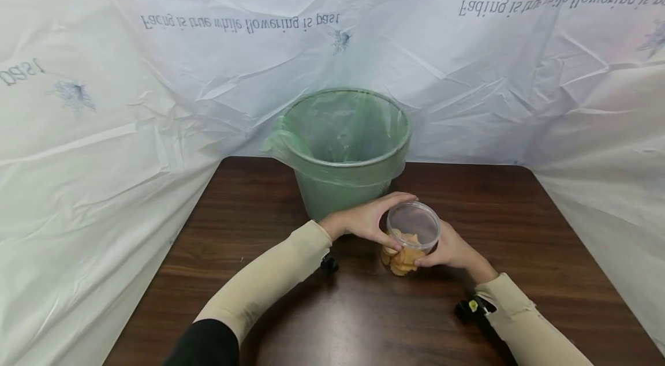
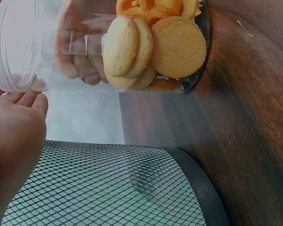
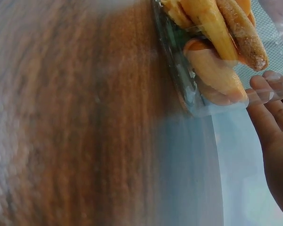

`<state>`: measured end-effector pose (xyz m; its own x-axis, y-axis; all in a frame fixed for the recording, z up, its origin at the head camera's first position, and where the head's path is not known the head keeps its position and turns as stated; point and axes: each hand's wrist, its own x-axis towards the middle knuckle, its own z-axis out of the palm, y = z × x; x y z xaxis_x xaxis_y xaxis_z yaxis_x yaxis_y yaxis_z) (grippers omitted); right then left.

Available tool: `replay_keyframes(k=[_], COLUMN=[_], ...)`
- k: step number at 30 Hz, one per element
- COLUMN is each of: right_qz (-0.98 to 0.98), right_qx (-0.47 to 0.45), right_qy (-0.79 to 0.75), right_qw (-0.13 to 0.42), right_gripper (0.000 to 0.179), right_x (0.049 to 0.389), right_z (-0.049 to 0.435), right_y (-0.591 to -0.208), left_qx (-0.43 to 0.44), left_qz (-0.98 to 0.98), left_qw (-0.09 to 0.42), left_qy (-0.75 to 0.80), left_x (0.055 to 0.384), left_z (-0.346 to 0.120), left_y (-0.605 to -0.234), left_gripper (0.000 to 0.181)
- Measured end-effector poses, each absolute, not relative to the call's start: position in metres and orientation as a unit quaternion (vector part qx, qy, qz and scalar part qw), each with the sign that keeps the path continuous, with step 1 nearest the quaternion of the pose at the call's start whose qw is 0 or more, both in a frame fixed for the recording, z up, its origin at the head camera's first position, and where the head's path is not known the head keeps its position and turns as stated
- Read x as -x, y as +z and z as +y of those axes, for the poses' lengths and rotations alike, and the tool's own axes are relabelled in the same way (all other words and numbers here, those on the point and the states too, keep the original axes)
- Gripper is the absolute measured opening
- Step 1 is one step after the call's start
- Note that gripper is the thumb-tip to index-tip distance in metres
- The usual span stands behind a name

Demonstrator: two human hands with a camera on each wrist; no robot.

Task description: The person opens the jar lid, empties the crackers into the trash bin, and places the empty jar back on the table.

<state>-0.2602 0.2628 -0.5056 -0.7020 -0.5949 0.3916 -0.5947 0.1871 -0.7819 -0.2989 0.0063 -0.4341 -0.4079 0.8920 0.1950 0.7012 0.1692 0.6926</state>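
Observation:
A clear plastic jar [image 2: 96, 47] stands upright at the table surface, holding round and stick-like biscuits [image 1: 404, 259] in its lower part. Its top is covered by a round clear lid [image 1: 414, 217]. My left hand [image 1: 366, 219] grips the lid's edge from the left, thumb on the near side and fingers on the far side. From the right, my right hand [image 1: 454, 247] holds the jar's upper body, its thumb toward the front. In the right wrist view, the fingers [image 3: 269, 115] curve round the clear wall above the biscuits.
A green mesh bin [image 1: 343, 195] with a thin plastic liner [image 1: 291, 149] stands just behind and left of the jar. Brown wood forms the tabletop [image 1: 343, 308]. A pale printed sheet [image 1: 234, 66] hangs behind it and along its sides.

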Motion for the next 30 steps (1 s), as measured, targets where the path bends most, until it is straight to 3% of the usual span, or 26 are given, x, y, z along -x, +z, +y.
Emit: replay_keyframes(k=[20,30], right_qz=[0.775,0.781], right_qx=[0.398,0.397], right_qy=[-0.491,-0.481], right_qw=[-0.001,-0.016], right_gripper=[0.099,0.100], right_x=[0.226,0.218], right_z=[0.264,0.271], right_y=[-0.469,-0.469], left_qx=[-0.518,-0.480], left_qz=[0.751,0.781], left_qw=[0.127,0.091], left_qy=[0.389,0.390], left_x=[0.273,0.254], left_z=[0.019,0.026], left_y=[-0.431,-0.433], left_gripper=[0.094,0.093])
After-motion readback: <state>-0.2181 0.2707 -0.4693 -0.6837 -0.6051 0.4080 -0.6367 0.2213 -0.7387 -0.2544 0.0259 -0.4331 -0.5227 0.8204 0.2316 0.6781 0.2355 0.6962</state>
